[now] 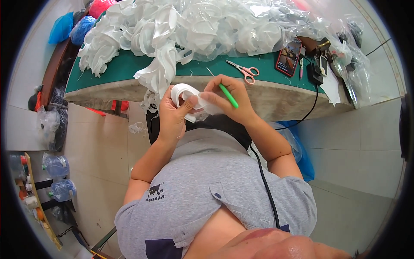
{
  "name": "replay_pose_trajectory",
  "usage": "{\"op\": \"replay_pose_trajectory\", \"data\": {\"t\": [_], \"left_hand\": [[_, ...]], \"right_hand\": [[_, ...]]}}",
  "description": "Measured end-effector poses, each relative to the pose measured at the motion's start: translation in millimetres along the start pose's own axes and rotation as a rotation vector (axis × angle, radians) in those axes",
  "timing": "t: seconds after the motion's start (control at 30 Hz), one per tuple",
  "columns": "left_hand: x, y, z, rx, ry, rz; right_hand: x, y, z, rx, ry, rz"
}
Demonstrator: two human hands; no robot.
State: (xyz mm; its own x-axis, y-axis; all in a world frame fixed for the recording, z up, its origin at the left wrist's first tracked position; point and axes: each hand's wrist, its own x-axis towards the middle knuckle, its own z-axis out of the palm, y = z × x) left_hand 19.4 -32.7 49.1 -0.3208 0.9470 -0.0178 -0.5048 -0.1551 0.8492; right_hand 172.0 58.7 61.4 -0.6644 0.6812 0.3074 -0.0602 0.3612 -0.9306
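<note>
My left hand (172, 113) grips a white fabric loop piece (184, 94) just below the table's front edge, thumb pressed on it. My right hand (230, 100) holds a thin green-handled tool (228, 96) between its fingers and also pinches the right end of the same white piece. Both hands meet over my lap, in front of my grey shirt. A large heap of similar white fabric pieces (172, 30) covers the green table top (120, 69) beyond them.
Pink-handled scissors (245, 70) lie on the green table near my right hand. A phone (289, 56), a pen and small dark devices sit at the right, with clear plastic bags (353, 56). A black cable runs down over my shoulder. Water bottles and bags stand on the floor at left.
</note>
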Motion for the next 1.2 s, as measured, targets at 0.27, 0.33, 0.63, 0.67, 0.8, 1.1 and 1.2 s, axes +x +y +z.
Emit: {"op": "replay_pose_trajectory", "data": {"t": [0.27, 0.33, 0.63, 0.67, 0.8, 1.1, 1.2], "left_hand": [[-1, -2, 2, 0.053, -0.024, 0.057], [-2, 0, 4, 0.025, -0.075, -0.003], [-1, 0, 2, -0.004, -0.104, -0.033], [-1, -1, 2, 0.005, -0.083, -0.037], [-1, -3, 1, 0.085, -0.037, 0.028], [5, 11, -6, 1.003, 0.034, 0.368], [10, 12, -9, 1.155, 0.033, 0.494]], "right_hand": [[7, -2, -3, 0.469, -0.100, 0.372], [9, 2, -6, 0.561, -0.057, 0.414], [11, 8, -5, 0.645, -0.121, 0.472], [11, 8, -3, 0.576, -0.122, 0.461], [9, 3, 2, 0.531, -0.174, 0.521], [-2, -15, -3, 0.389, -0.101, 0.298], [-4, -21, -2, 0.289, -0.052, 0.221]]}}
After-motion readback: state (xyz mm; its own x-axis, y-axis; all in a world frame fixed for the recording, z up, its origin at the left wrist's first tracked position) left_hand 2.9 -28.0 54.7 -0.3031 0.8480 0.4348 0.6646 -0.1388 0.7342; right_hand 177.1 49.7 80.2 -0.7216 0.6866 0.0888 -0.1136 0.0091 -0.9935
